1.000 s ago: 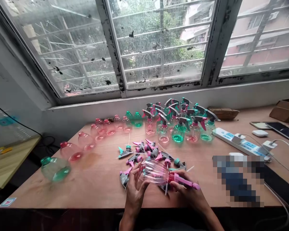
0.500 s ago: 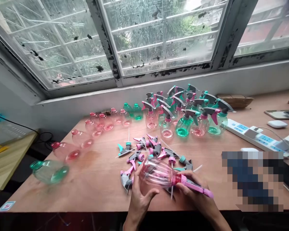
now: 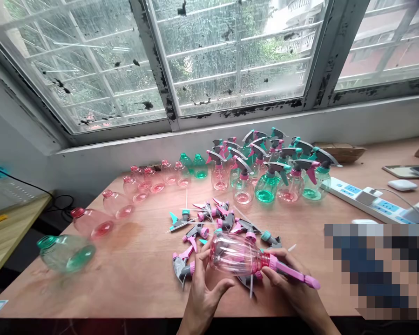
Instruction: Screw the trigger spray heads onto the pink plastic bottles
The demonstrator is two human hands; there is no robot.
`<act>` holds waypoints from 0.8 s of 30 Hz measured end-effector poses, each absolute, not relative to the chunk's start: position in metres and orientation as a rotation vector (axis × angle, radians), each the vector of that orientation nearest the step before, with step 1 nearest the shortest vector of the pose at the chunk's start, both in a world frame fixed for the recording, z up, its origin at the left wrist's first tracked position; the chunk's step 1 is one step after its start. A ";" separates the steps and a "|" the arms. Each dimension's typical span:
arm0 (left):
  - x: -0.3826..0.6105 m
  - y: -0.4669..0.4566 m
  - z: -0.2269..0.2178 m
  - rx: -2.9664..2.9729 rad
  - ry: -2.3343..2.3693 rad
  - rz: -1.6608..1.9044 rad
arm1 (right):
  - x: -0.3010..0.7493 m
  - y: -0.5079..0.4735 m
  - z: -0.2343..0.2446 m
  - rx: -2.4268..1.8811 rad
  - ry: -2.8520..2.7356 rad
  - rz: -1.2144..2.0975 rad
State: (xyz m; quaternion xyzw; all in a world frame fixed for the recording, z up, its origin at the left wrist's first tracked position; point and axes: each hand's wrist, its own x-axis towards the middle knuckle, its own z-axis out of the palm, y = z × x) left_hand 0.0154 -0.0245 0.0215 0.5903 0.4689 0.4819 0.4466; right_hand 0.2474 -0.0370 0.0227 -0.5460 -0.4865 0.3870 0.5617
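I hold a clear pink spray bottle [image 3: 234, 253] on its side above the near edge of the wooden table [image 3: 136, 274]. My left hand [image 3: 204, 291] wraps its fingers round the bottle's base end. My right hand [image 3: 293, 286] grips the pink trigger head [image 3: 293, 274] at the bottle's neck. Just beyond the bottle lies a heap of loose pink, grey and teal trigger heads [image 3: 212, 221] with thin dip tubes.
Assembled pink and green spray bottles [image 3: 268, 170] stand grouped near the window wall. Headless pink bottles [image 3: 139, 186] and a green one [image 3: 64, 253] lie along the left. A power strip [image 3: 366, 200] with cables, phones [image 3: 405, 171] and a blurred patch sit at the right.
The view has shifted slightly. My right hand with the trigger head has drifted right and the bottle has turned a little in my left hand's fingers.
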 end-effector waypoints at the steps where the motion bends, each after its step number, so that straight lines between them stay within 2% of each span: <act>1: 0.016 -0.025 0.023 1.440 1.148 1.222 | 0.247 -0.037 0.022 -1.288 -1.152 0.904; 10: 0.020 -0.021 0.014 1.369 1.099 1.309 | 0.248 -0.035 0.012 -1.202 -1.121 1.050; 15: 0.026 -0.025 0.020 1.355 1.241 1.288 | 0.253 -0.031 0.009 -1.084 -1.282 1.097; 24: 0.025 -0.019 0.019 1.735 1.370 1.342 | 0.245 -0.033 0.012 -1.144 -1.126 1.121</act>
